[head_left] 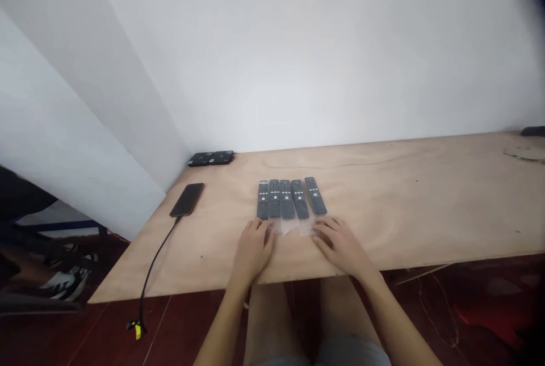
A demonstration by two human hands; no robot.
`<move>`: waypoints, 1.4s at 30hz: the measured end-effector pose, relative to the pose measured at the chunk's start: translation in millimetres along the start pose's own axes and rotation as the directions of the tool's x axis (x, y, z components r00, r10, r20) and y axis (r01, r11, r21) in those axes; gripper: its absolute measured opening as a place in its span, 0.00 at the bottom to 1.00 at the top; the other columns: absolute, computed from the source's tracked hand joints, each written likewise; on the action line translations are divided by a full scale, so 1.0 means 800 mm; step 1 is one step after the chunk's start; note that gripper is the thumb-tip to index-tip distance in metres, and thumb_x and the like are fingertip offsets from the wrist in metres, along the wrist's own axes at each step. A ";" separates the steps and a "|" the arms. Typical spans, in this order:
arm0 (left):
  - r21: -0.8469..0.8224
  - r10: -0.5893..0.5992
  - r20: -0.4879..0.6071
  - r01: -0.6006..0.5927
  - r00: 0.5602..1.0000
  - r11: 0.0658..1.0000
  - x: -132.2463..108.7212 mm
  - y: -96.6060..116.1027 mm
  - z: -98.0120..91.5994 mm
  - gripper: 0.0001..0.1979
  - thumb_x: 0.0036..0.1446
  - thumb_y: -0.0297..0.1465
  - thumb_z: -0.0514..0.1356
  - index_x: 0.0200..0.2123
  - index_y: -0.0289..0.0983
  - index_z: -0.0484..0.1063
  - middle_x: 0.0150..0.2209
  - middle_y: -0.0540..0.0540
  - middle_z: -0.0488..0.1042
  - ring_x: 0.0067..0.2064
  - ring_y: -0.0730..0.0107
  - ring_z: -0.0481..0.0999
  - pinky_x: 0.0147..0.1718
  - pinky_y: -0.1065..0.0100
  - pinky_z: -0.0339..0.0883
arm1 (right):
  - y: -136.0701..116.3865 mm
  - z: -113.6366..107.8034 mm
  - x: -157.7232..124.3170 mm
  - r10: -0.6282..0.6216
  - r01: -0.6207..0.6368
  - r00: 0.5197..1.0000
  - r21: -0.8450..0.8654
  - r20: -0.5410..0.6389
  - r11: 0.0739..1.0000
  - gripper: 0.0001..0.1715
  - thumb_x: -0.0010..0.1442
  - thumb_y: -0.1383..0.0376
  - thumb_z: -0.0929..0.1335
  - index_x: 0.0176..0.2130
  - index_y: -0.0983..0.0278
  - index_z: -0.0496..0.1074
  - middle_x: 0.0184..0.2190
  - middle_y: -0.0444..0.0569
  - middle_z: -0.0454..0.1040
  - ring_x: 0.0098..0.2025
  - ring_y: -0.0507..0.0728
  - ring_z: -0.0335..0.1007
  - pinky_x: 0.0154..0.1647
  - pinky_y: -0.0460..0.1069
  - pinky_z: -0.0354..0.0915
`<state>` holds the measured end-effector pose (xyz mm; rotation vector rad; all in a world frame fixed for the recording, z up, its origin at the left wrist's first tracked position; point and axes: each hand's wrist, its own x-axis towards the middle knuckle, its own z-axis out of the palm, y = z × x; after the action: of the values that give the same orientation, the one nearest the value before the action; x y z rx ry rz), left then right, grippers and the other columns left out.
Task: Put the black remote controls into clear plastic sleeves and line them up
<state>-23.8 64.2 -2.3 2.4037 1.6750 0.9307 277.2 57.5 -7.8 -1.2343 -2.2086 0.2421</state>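
Several dark remote controls lie side by side in clear plastic sleeves near the front of a plywood table. My left hand rests flat on the table just below the leftmost remotes, fingers stretched toward them. My right hand lies flat below the rightmost remote, fingers spread over the clear sleeve ends. Neither hand grips anything.
A black phone lies at the table's left, its cable hanging over the front edge to the floor. Two small black boxes sit at the back left corner against the white wall. A dark object sits at far right.
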 end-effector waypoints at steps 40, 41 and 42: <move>0.083 -0.056 -0.106 0.065 0.993 0.994 -0.010 -0.016 0.011 0.20 0.76 0.31 0.54 0.64 0.37 0.77 0.64 0.39 0.79 0.65 0.44 0.71 0.64 0.41 0.68 | 0.000 -0.004 0.000 0.044 -0.045 0.999 0.032 0.030 0.998 0.15 0.74 0.63 0.69 0.58 0.53 0.77 0.60 0.52 0.79 0.62 0.69 0.73 0.63 0.67 0.72; 0.096 -0.053 -0.117 0.065 0.992 0.993 -0.016 -0.011 0.009 0.19 0.76 0.32 0.56 0.63 0.36 0.78 0.62 0.38 0.81 0.63 0.43 0.72 0.63 0.41 0.69 | 0.000 -0.004 0.000 0.044 -0.045 0.999 0.034 0.029 0.998 0.15 0.74 0.63 0.69 0.58 0.53 0.77 0.60 0.52 0.79 0.62 0.69 0.73 0.63 0.67 0.72; 0.106 -0.048 -0.123 0.061 0.991 0.993 -0.023 -0.004 0.005 0.19 0.75 0.34 0.57 0.62 0.36 0.79 0.60 0.38 0.81 0.61 0.43 0.72 0.62 0.41 0.69 | -0.001 -0.004 0.000 0.044 -0.045 0.999 0.036 0.028 0.998 0.15 0.75 0.63 0.69 0.58 0.53 0.77 0.60 0.52 0.79 0.62 0.69 0.73 0.63 0.67 0.72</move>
<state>-28.7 50.7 -15.0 2.3993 1.8706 1.0202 279.0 56.5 -5.0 -1.2690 -2.1916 0.3171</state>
